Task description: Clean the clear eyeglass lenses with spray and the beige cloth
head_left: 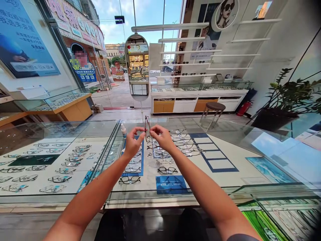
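Hands (pixel 132 143) (pixel 162 136), two, holding one eyeglass frame (pixel 147 126)

Glasses (pixel 147 125) between left hand (pixel 133 140) and right hand (pixel 162 136), above counter (pixel 140 203). Bottle (pixel 123 130) just left of left hand. In counter: frames (pixel 167 170) at left and centre, card (pixel 172 185) near front, tray (pixel 213 159) right of centre, placard (pixel 268 169) farther right. Beyond counter: mirror (pixel 137 67) ahead; cabinet (pixel 187 106) to its right, shelves (pixel 184 39) above that. Stool (pixel 215 106) before cabinet, extinguisher (pixel 243 108) right of stool, plant (pixel 288 95) farther right. Beyond counter, left: showcase (pixel 75 108); street (pixel 116 92) left of mirror
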